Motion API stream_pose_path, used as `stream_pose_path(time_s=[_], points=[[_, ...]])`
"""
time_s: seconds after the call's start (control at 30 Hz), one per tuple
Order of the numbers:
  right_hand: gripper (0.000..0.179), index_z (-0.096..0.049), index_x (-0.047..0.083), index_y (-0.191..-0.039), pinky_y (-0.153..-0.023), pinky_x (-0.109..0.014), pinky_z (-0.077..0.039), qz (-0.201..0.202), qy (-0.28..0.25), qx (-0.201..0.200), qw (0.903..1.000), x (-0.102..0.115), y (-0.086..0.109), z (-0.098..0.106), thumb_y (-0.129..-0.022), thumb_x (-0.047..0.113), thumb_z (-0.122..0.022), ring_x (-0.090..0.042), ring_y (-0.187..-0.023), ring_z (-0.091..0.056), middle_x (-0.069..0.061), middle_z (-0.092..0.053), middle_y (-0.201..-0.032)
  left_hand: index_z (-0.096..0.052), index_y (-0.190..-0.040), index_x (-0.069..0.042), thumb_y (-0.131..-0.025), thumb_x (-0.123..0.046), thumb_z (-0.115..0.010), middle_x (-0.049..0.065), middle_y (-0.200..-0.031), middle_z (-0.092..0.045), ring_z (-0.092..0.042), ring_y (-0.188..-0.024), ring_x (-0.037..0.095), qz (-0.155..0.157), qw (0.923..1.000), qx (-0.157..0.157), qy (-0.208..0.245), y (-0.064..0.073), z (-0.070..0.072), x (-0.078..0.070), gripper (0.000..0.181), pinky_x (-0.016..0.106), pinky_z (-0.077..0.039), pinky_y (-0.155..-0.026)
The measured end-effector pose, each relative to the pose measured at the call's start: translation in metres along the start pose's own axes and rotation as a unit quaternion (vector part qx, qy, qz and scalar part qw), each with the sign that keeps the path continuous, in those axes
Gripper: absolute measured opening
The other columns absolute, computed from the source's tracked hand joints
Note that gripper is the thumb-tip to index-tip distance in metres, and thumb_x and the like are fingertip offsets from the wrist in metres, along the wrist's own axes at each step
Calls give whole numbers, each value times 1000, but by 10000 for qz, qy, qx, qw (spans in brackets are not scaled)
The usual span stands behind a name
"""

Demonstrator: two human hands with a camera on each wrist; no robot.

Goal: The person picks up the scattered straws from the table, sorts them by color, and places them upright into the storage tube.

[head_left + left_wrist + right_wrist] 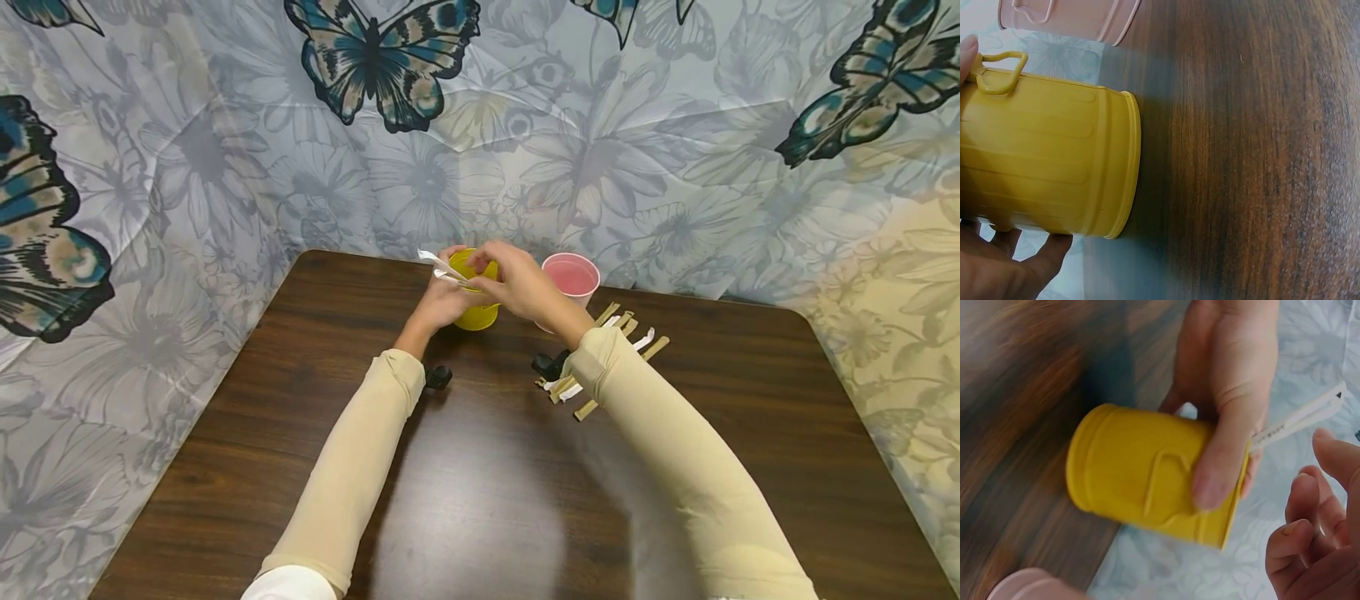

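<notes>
My left hand point(442, 302) grips a small yellow bucket point(477, 319), shaped like a ribbed bin with a wire handle on its side. In the right wrist view the left thumb lies across that handle, and the fingers go round the far side. Slim white paper stick packets point(1297, 419) with small print poke out of the bucket's mouth at a slant. My right hand point(517, 279) hovers at the bucket's rim. Its fingers point(1304, 528) are loosely bent and hold nothing, a little apart from the packets.
A pink bucket point(573, 270) of like shape stands to the right of the yellow one. Several tan and white stick packets point(585, 407) lie side by side on the dark wooden table point(465, 500), partly under the right forearm. Behind the table hangs a butterfly-print cloth point(427, 179).
</notes>
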State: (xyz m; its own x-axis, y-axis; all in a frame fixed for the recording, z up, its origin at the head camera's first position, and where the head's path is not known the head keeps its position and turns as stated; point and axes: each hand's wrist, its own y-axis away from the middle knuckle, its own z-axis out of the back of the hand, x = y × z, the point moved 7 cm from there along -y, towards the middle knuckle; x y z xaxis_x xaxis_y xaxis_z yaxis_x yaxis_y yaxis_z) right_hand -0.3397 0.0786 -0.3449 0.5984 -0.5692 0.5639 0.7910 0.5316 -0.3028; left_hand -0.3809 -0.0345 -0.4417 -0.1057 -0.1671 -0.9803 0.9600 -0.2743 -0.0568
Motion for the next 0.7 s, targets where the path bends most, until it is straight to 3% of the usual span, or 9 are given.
stream_pose_path(time_s=[0.1, 0.3, 0.53, 0.63, 0.7], points=[[24, -65, 4, -114, -78, -36, -52, 102, 84, 45, 9999, -2, 11, 4, -95, 15, -73, -24, -88, -60, -9, -69, -109, -15, -157, -11, -81, -17, -86, 18, -153, -38, -43, -138, 32, 144, 9995, -19, 272, 1, -1, 1, 104, 45, -37, -120], [21, -66, 5, -113, -74, -33, -50, 285, 387, 205, 9986, -2, 33, 12, -94, 13, -73, -21, -80, -59, -9, -70, -106, -17, -157, -14, -77, -22, -91, 17, -148, -42, -48, -133, 30, 159, 9995, -254, 76, 0, 1, 7, 109, 45, -41, -117], [29, -68, 10, -117, -69, -30, -50, 50, 523, 563, 9970, -8, 70, 18, -92, 18, -77, -14, -76, -59, -4, -72, -99, -21, -155, -12, -70, -22, -95, 18, -145, -45, -50, -131, 30, 55, 9989, -456, -100, -2, 2, 4, 113, 44, -42, -116], [29, -68, 11, -118, -68, -30, -50, -16, 616, 622, 9962, -14, 85, 20, -92, 20, -77, -14, -73, -56, -5, -71, -102, -22, -155, -12, -68, -21, -96, 17, -144, -46, -50, -130, 30, 32, 9985, -529, -134, -2, 2, 3, 114, 44, -42, -116], [28, -68, 11, -116, -73, -33, -52, 4, 690, 632, 9956, -18, 95, 21, -92, 20, -77, -16, -80, -61, -6, -73, -108, -22, -155, -12, -68, -21, -96, 17, -144, -45, -50, -130, 30, 50, 9984, -544, -122, -2, 2, 3, 115, 44, -42, -116]])
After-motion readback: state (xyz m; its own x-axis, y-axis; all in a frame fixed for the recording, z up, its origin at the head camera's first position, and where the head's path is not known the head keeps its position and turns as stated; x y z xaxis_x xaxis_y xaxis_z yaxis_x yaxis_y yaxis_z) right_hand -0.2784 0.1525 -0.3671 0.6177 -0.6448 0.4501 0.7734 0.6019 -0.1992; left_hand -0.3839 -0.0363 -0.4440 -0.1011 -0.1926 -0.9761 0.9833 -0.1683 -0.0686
